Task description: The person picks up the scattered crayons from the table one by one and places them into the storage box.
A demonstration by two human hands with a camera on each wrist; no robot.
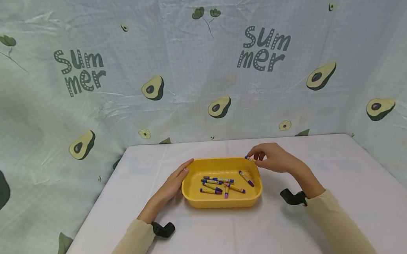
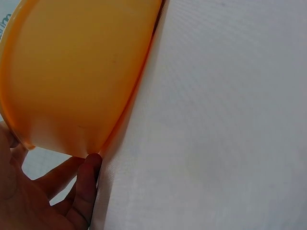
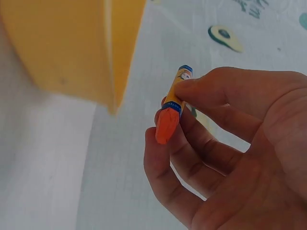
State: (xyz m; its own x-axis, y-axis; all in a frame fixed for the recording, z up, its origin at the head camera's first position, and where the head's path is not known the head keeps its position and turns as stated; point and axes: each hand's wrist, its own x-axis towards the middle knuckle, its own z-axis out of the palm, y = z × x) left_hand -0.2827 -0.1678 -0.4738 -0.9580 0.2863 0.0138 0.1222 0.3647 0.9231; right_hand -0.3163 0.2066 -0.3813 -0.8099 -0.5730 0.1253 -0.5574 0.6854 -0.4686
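Observation:
Against the left side of a yellow plastic tray point(image 1: 223, 202) rests my left hand point(image 1: 173, 183), its fingers extended along the outer wall and its thumb at the rim. In the left wrist view, fingertips touch the tray's outside point(image 2: 76, 72) near the base. Above the tray's far right corner, my right hand point(image 1: 274, 158) pinches a crayon point(image 1: 250, 158) between thumb and fingers. The right wrist view shows this crayon's orange tip point(image 3: 167, 125) and its yellow wrapper with blue bands. Several wrapped crayons point(image 1: 212, 186) lie in the tray, mostly left of centre; a separate one point(image 1: 246, 178) lies at the right.
A white-covered table point(image 1: 204, 241) carries the tray. Behind it and at the sides hangs a pale cloth point(image 1: 185, 65) printed with avocados and lettering. Black wrist devices point(image 1: 164, 229) sit on both forearms.

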